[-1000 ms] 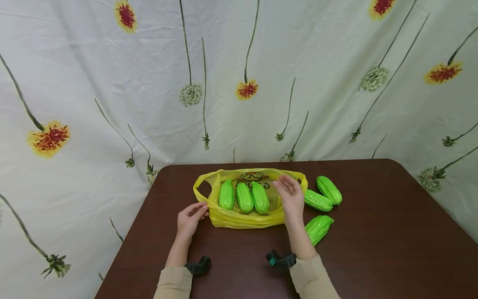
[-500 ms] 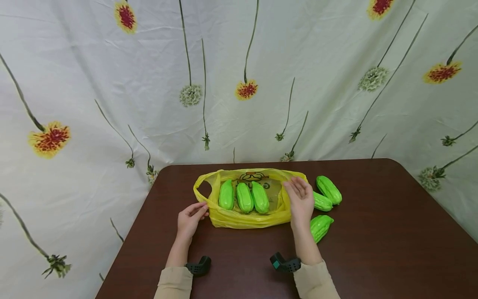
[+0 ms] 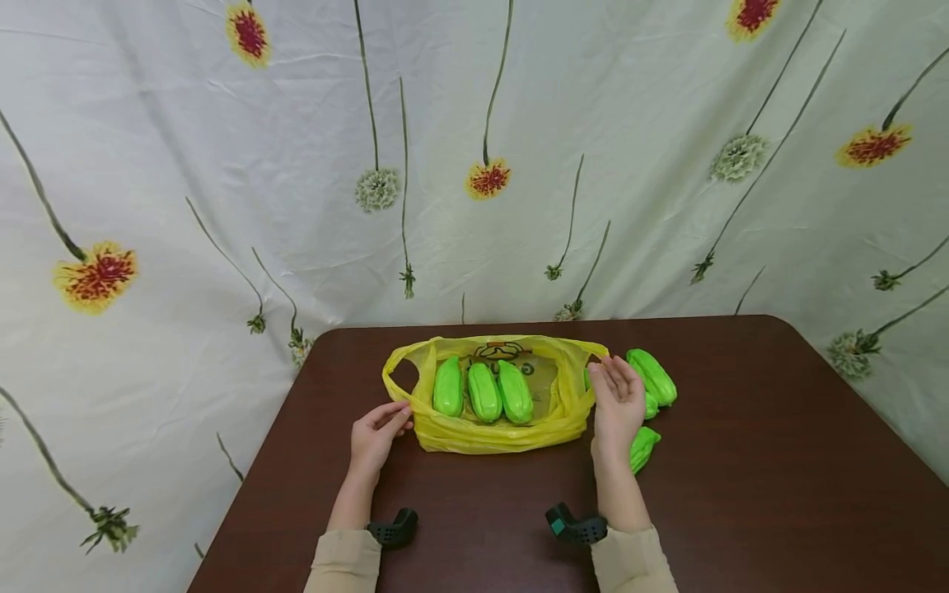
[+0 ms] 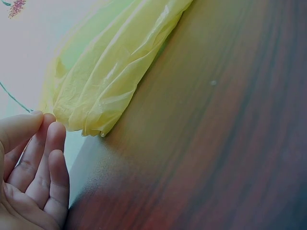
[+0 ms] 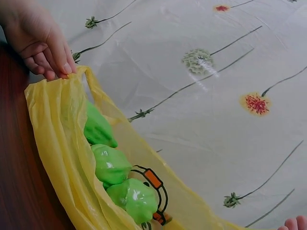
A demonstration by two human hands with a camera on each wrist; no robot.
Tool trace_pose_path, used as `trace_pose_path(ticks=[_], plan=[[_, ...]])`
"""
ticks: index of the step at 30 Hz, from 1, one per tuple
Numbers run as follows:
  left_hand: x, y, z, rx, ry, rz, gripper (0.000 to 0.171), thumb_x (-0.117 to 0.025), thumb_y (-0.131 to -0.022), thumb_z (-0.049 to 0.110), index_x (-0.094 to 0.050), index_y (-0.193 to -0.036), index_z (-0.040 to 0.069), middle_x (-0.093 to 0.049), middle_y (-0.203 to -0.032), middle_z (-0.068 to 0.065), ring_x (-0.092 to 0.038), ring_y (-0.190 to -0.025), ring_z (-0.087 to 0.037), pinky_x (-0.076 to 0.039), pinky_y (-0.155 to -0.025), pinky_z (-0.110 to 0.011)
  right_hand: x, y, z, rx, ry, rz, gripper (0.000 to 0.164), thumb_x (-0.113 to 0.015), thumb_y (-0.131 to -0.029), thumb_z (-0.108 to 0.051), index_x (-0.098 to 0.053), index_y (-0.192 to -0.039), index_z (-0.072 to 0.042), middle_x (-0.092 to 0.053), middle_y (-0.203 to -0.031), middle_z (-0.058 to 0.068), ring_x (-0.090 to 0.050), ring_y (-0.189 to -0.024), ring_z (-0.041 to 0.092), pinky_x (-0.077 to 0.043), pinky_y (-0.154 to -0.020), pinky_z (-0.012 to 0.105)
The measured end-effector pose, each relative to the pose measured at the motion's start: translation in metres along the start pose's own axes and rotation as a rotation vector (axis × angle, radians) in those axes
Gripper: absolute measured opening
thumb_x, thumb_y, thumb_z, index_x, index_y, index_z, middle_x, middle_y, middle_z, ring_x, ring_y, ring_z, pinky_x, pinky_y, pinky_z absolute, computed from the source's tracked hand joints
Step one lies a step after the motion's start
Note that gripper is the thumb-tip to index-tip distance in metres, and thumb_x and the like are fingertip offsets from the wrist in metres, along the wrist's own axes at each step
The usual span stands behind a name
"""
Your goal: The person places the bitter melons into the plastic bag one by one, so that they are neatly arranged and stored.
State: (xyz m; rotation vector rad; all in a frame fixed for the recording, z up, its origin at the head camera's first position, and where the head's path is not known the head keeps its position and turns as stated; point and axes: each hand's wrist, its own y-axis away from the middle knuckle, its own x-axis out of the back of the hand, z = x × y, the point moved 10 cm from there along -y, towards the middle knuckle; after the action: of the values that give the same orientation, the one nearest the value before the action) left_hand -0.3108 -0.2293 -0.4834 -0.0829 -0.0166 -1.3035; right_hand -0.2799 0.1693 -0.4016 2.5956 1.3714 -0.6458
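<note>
A yellow plastic bag (image 3: 489, 441) lies on the table with its mouth spread wide. Inside it, three bright green bitter melons (image 3: 485, 392) lie side by side. My left hand (image 3: 373, 441) pinches the bag's left rim between thumb and fingertips; the left wrist view shows this grip close up. At the bag's right handle, my right hand (image 3: 618, 408) holds the near strand in its fingertips. In the right wrist view, only some fingertips of that hand show at the lower right corner. More bitter melons (image 3: 654, 377) lie to the right, partly hidden behind my right hand.
The dark brown table (image 3: 778, 461) reaches to a pale curtain (image 3: 652, 165) printed with flowers, which hangs behind its far edge. Each wrist wears a dark band (image 3: 395, 528).
My right hand has moved to the right, drawing the near right side of the bag's mouth outward and covering more of the loose bitter melons. My left hand has stayed put.
</note>
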Motion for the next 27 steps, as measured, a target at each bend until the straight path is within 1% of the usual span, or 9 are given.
trace_pose_path(ticks=[4, 8, 10, 12, 14, 19, 20, 22, 27], plan=[[0.0, 0.0, -0.001, 0.003, 0.001, 0.002, 0.025, -0.068, -0.087, 0.012, -0.068, -0.107, -0.003, -0.07, -0.094, -0.01, -0.067, -0.074, -0.016, -0.052, -0.068, -0.023, 0.007, -0.001, 0.0, 0.005, -0.016, 0.029, 0.045, -0.071, -0.085, -0.014, -0.051, -0.123, -0.003, -0.054, -0.124, 0.016, -0.055, -0.105, 0.016, -0.046, -0.089, 0.02], [0.001, 0.0, -0.001, 0.009, -0.002, 0.002, 0.025, -0.068, -0.087, 0.013, -0.068, -0.107, -0.003, -0.07, -0.094, -0.008, -0.067, -0.074, -0.016, -0.052, -0.068, -0.023, 0.017, -0.004, -0.002, 0.04, -0.056, 0.084, 0.039, -0.071, -0.083, -0.008, -0.054, -0.117, -0.003, -0.057, -0.116, 0.013, -0.057, -0.103, 0.017, -0.047, -0.086, 0.02], [0.001, 0.0, -0.001, 0.007, -0.002, 0.002, 0.025, -0.068, -0.087, 0.013, -0.068, -0.107, -0.002, -0.07, -0.094, -0.009, -0.067, -0.074, -0.015, -0.052, -0.068, -0.023, 0.023, -0.006, -0.002, 0.056, -0.071, 0.109, 0.036, -0.072, -0.082, -0.006, -0.056, -0.114, -0.004, -0.058, -0.112, 0.011, -0.058, -0.101, 0.017, -0.048, -0.085, 0.019], [0.0, 0.0, 0.0, 0.005, 0.0, 0.002, 0.025, -0.068, -0.087, 0.013, -0.068, -0.107, -0.003, -0.07, -0.094, -0.01, -0.066, -0.073, -0.014, -0.052, -0.068, -0.023, 0.027, -0.008, -0.002, 0.069, -0.077, 0.121, 0.034, -0.072, -0.081, -0.004, -0.056, -0.112, -0.004, -0.058, -0.112, 0.012, -0.059, -0.1, 0.017, -0.048, -0.084, 0.019], [0.0, 0.0, 0.001, 0.004, 0.003, 0.001, 0.025, -0.068, -0.087, 0.012, -0.068, -0.107, -0.003, -0.07, -0.093, -0.01, -0.066, -0.072, -0.013, -0.052, -0.068, -0.023, 0.031, -0.009, -0.002, 0.066, -0.069, 0.127, 0.036, -0.072, -0.082, -0.004, -0.055, -0.113, -0.002, -0.057, -0.111, 0.012, -0.059, -0.099, 0.016, -0.048, -0.084, 0.019], [0.0, 0.0, 0.002, 0.007, 0.009, 0.001, 0.025, -0.067, -0.087, 0.011, -0.068, -0.107, -0.003, -0.07, -0.091, -0.006, -0.066, -0.071, -0.013, -0.052, -0.068, -0.023, 0.041, -0.011, -0.002, 0.054, -0.033, 0.141, 0.044, -0.073, -0.081, -0.007, -0.052, -0.118, 0.003, -0.056, -0.112, 0.01, -0.056, -0.106, 0.022, -0.047, -0.085, 0.019], [0.0, 0.0, 0.001, 0.007, 0.007, 0.0, 0.025, -0.067, -0.087, 0.011, -0.068, -0.107, -0.003, -0.07, -0.091, -0.005, -0.066, -0.071, -0.012, -0.052, -0.068, -0.023, 0.043, -0.012, -0.002, 0.053, -0.025, 0.147, 0.044, -0.074, -0.08, -0.008, -0.052, -0.118, 0.001, -0.055, -0.113, 0.011, -0.055, -0.106, 0.023, -0.047, -0.085, 0.019], [0.0, 0.0, 0.002, 0.007, 0.007, 0.0, 0.024, -0.067, -0.088, 0.011, -0.068, -0.107, -0.003, -0.07, -0.091, -0.005, -0.066, -0.071, -0.012, -0.052, -0.068, -0.023, 0.048, -0.013, 0.0, 0.053, -0.017, 0.16, 0.049, -0.076, -0.079, -0.009, -0.051, -0.12, 0.003, -0.055, -0.115, 0.012, -0.055, -0.107, 0.023, -0.047, -0.084, 0.019], [0.0, 0.0, 0.001, 0.01, 0.011, 0.0, 0.025, -0.067, -0.088, 0.011, -0.067, -0.108, -0.004, -0.07, -0.092, -0.007, -0.066, -0.072, -0.013, -0.052, -0.068, -0.023, 0.058, -0.015, 0.003, 0.054, -0.001, 0.174, 0.052, -0.076, -0.078, -0.01, -0.05, -0.122, 0.003, -0.054, -0.117, 0.014, -0.054, -0.107, 0.024, -0.047, -0.083, 0.018]])
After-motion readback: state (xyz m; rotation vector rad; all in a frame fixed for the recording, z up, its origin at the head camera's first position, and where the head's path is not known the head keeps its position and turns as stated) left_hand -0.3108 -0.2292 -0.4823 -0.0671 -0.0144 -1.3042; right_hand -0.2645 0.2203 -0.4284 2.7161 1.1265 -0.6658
